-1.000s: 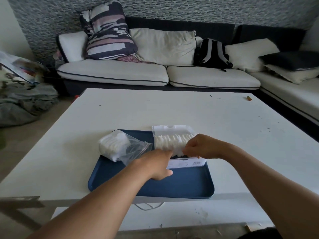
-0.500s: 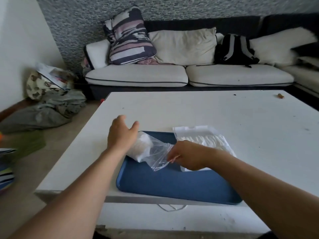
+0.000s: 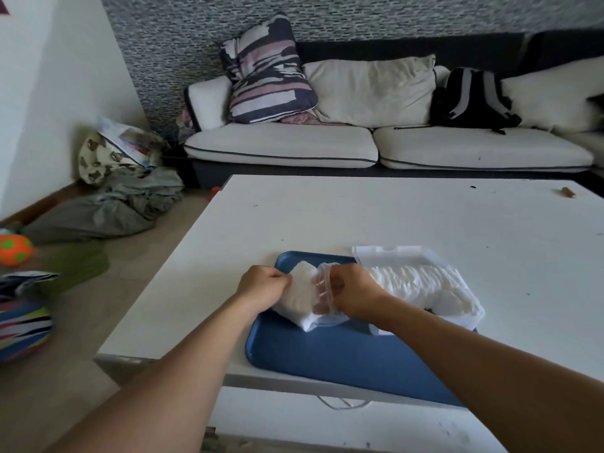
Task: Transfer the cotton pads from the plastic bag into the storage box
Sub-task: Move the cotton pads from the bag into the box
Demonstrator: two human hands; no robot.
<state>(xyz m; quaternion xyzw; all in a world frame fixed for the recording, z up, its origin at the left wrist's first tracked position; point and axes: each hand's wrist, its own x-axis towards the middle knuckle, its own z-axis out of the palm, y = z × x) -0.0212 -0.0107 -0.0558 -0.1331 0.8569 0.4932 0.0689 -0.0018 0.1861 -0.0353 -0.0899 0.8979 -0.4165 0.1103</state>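
Observation:
A clear plastic bag point(image 3: 322, 291) full of white cotton pads point(image 3: 299, 295) lies on the left part of a blue tray point(image 3: 343, 348). My left hand point(image 3: 264, 286) grips the bag's closed left end with curled fingers. My right hand point(image 3: 351, 294) reaches into the bag's open mouth, its fingers seen through the plastic around the pads. To the right, an open white storage box point(image 3: 470, 308) holds a row of cotton pads point(image 3: 411, 279), with its lid point(image 3: 389, 253) folded back.
The tray sits near the front edge of a white table point(image 3: 392, 217). A small brown object point(image 3: 567, 192) lies at the table's far right. Behind stands a sofa point(image 3: 294, 145) with cushions and a black backpack point(image 3: 470, 96). Clothes and balls lie on the floor left.
My left hand has closed on the bag's left end. My right hand has moved from the bag's mouth edge into the bag. The view has shifted further left.

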